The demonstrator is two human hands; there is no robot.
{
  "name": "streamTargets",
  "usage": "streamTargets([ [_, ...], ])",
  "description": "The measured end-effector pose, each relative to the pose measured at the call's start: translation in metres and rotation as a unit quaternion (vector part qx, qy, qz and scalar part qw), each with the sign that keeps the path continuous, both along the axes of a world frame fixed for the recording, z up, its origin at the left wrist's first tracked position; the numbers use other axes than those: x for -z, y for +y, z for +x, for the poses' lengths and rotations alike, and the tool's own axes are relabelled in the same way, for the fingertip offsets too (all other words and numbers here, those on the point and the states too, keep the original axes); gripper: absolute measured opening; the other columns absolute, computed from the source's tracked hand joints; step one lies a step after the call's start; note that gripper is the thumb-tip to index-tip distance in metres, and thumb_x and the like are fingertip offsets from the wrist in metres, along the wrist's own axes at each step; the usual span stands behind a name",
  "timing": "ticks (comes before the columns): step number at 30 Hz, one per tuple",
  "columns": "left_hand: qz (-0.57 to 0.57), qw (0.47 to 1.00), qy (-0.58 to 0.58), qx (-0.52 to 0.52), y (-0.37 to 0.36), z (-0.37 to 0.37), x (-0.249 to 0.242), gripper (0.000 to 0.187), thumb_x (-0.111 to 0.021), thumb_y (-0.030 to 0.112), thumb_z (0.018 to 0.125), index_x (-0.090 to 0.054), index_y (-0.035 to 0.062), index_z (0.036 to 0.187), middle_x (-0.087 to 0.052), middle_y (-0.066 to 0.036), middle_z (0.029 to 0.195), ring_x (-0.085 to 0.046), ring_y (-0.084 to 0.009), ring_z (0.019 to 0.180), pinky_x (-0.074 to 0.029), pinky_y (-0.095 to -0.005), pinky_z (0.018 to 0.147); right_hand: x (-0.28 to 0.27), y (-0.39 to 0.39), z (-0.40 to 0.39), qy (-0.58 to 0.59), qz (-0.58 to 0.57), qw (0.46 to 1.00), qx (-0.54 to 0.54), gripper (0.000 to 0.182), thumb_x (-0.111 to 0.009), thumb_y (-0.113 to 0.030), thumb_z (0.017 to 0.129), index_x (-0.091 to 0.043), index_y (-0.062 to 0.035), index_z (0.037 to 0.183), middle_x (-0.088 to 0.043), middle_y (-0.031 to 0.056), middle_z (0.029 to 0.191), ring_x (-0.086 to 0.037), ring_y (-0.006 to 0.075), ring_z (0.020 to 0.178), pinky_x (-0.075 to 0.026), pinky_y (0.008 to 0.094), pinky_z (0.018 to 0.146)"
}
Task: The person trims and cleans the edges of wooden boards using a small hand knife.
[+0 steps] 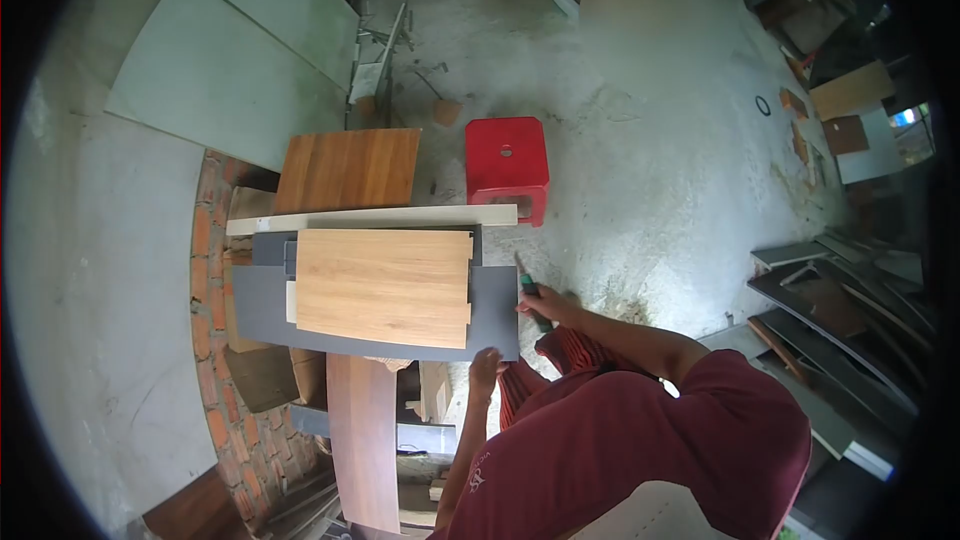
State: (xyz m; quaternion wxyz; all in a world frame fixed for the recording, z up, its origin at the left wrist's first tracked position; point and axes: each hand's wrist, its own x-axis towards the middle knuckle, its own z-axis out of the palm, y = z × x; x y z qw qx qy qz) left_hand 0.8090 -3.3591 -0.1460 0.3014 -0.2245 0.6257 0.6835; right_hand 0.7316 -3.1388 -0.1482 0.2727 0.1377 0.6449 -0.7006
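Note:
My right hand (548, 308) is closed around the green and black handle of a screwdriver-like tool (530, 287), its thin shaft pointing up and away from me. My left hand (487, 366) is at the near edge of a dark grey board (495, 312), close to its right corner; its fingers are bent, and whether they grip the edge is too small to tell. On the grey board lies a light wood panel (383, 287) with small notches along its right side.
A red plastic stool (507, 155) stands on the floor beyond the boards. A pale strip (400, 218) and a brown wood board (348, 169) lie behind the panel. Stacked boards (835, 310) are at right; a long reddish board (362, 440) extends at lower left.

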Motion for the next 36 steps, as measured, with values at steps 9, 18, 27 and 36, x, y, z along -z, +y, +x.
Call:
streamTargets([
  [9,0.24,0.963,0.0,-0.123,0.127,-0.007,-0.121,0.042,-0.053,0.023,0.085,-0.038,-0.0002,0.118,-0.053,-0.012,0.1,-0.059,-0.023,0.084,-0.05,-0.0309,0.073,-0.124,0.022,-0.017,0.1,-0.162,0.949,-0.252,0.054,-0.042,-0.043,0.088,-0.032,-0.0009,0.121,-0.054,0.0126,0.104,-0.047,0.0168,0.103,-0.039,0.0299,0.085],
  [18,0.072,0.947,0.239,-0.202,0.186,-0.039,-0.205,0.039,-0.047,0.031,0.087,-0.041,-0.0013,0.107,-0.054,-0.011,0.089,-0.057,-0.0186,0.072,-0.049,-0.0299,0.07,-0.149,0.174,-0.005,0.153,-0.044,0.97,-0.185,0.038,-0.037,-0.03,0.092,-0.036,-0.0049,0.121,-0.054,0.011,0.106,-0.051,0.0189,0.098,-0.039,0.0317,0.086],
  [27,0.071,0.937,0.228,-0.256,0.185,-0.028,-0.212,0.041,-0.038,0.04,0.09,-0.044,0.0018,0.102,-0.055,-0.006,0.08,-0.054,-0.0136,0.062,-0.047,-0.0263,0.063,-0.072,0.265,0.027,-0.043,0.052,0.994,-0.081,0.042,-0.039,-0.037,0.089,-0.04,-0.0067,0.118,-0.055,0.0141,0.106,-0.056,0.0208,0.09,-0.044,0.0315,0.077],
  [36,0.098,0.916,0.057,-0.385,0.145,0.022,-0.122,0.046,-0.034,0.045,0.089,-0.046,0.0021,0.102,-0.058,-0.009,0.078,-0.053,-0.0144,0.054,-0.047,-0.0263,0.053,-0.08,0.219,0.028,0.02,0.136,0.961,-0.238,0.037,-0.041,-0.033,0.088,-0.043,-0.0063,0.115,-0.057,0.0116,0.099,-0.057,0.0201,0.085,-0.044,0.0313,0.075],
])
